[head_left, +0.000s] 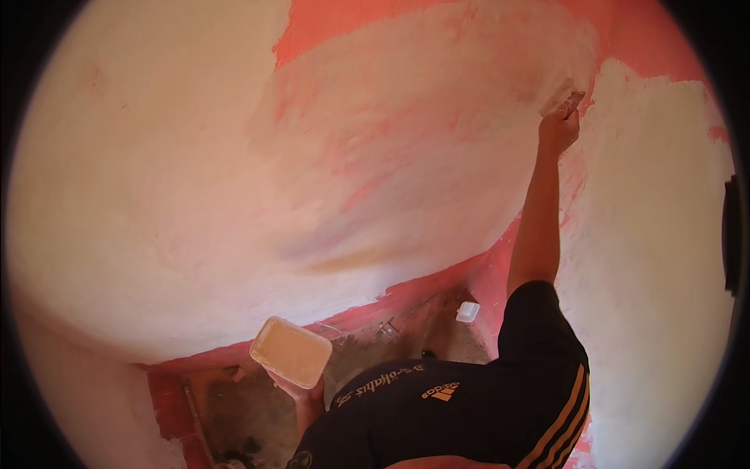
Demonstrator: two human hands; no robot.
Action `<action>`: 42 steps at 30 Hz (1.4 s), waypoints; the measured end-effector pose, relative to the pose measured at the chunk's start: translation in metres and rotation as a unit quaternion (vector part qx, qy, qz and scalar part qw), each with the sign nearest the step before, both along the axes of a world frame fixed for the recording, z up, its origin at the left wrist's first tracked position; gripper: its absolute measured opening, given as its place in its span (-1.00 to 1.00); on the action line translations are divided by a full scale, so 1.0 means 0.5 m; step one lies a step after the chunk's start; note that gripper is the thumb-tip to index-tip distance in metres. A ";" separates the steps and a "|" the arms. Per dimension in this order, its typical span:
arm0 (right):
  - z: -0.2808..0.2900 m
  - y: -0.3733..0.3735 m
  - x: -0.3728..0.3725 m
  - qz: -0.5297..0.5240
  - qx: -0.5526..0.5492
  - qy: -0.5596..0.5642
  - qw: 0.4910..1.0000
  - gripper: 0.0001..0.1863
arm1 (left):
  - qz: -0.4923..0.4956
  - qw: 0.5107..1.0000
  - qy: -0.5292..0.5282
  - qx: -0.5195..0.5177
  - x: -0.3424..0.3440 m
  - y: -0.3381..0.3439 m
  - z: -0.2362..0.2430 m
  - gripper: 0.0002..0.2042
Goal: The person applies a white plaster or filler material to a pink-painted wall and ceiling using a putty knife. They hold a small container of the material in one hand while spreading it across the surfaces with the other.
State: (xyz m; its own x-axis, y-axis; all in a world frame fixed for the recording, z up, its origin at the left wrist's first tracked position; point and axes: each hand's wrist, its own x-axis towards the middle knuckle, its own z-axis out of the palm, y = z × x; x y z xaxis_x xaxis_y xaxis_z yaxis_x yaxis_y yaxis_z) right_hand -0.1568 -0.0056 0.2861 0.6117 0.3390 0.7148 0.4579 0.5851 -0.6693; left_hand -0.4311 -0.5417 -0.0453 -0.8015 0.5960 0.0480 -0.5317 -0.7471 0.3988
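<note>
High up near the corner, my right hand (559,131) grips a putty knife (576,100), its blade close against the wall. My right arm is stretched far up and forward. Patchy pale filler lies over red paint on the wall (422,133) around the knife. Low on the left, my left hand (295,388) holds a rectangular plastic tub (292,353) from its near side and below. Smooth pale paste shows inside the tub. Most of that hand's fingers are hidden under the tub.
To my right, a second pale-coated wall (652,219) meets the first at a corner. Bare red paint runs along the wall's bottom. On the dark, stained floor (250,410) lie a small white container (468,312) and some small debris. A dark object (732,234) is at the right rim.
</note>
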 end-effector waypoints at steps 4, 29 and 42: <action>0.036 -0.020 -0.080 0.001 0.020 -0.118 0.993 -0.71 | 0.054 0.998 -0.031 -0.031 0.031 0.056 0.029 -0.49; -0.165 -0.514 -0.616 0.286 0.321 -0.261 0.864 -0.48 | -0.005 0.999 0.037 0.008 -0.067 0.072 -0.006 -0.47; -0.038 -0.157 -0.075 0.286 0.047 0.140 0.947 -0.81 | -0.062 0.998 0.003 0.002 -0.042 0.055 0.021 -0.45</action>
